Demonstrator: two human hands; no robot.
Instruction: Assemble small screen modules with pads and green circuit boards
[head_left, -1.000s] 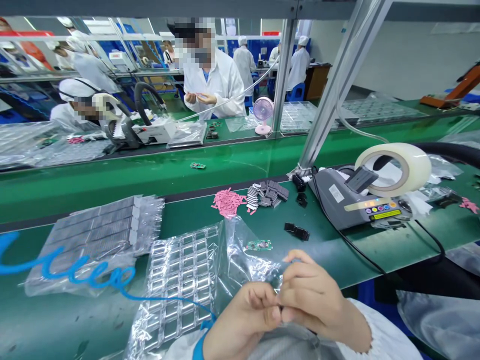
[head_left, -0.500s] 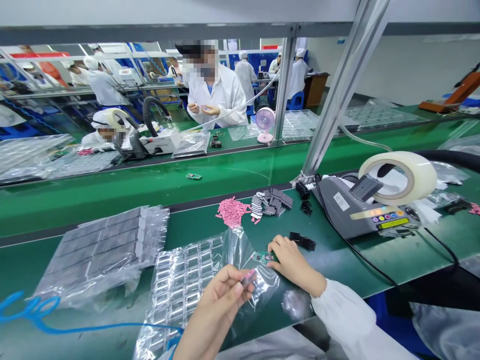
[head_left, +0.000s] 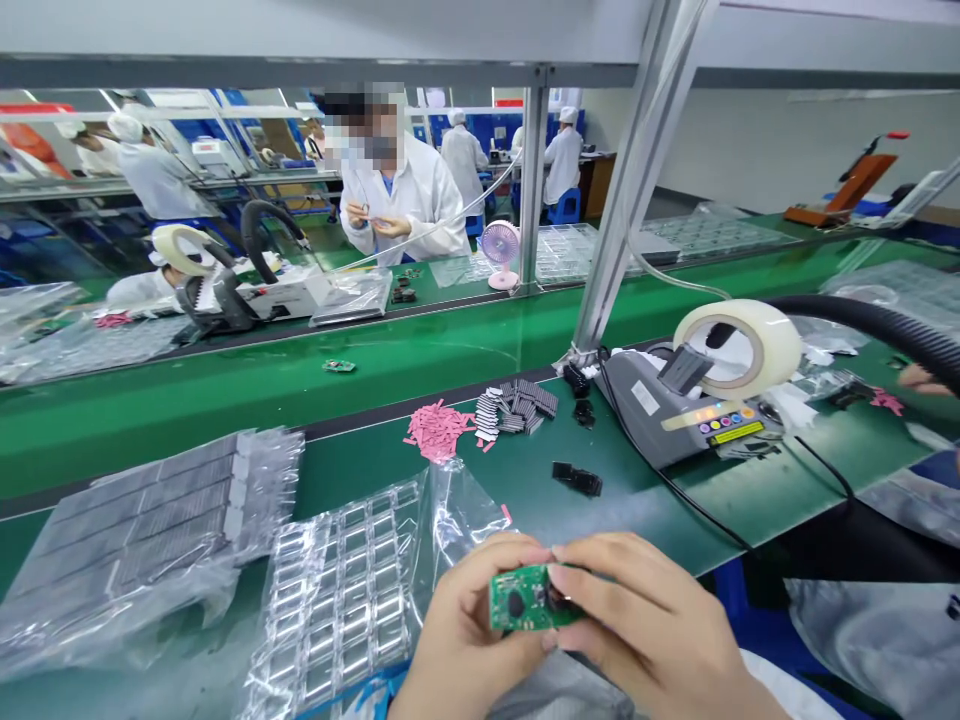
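Both my hands meet at the bottom centre around a small green circuit board [head_left: 525, 598]. My left hand [head_left: 469, 640] pinches its left side with thumb and fingers. My right hand [head_left: 645, 630] is closed on its right end, fingertips pressed onto the board's face. Just left of my hands lies a clear plastic tray of small cells in a bag [head_left: 349, 590]. A pile of pink strips [head_left: 435, 430], a heap of grey striped parts [head_left: 514, 408] and small black parts [head_left: 576, 479] lie further back on the green bench.
A tape dispenser [head_left: 675, 405] with a large tape roll [head_left: 739, 345] stands at right, its cable trailing forward. A bagged stack of grey parts [head_left: 142, 530] lies at left. A green conveyor [head_left: 262, 375] carries one small board [head_left: 339, 366]. People in white coats work beyond.
My right hand picked the green board off the bench and brought it back to my left hand; both now hold it close to me. The view shifted slightly right.
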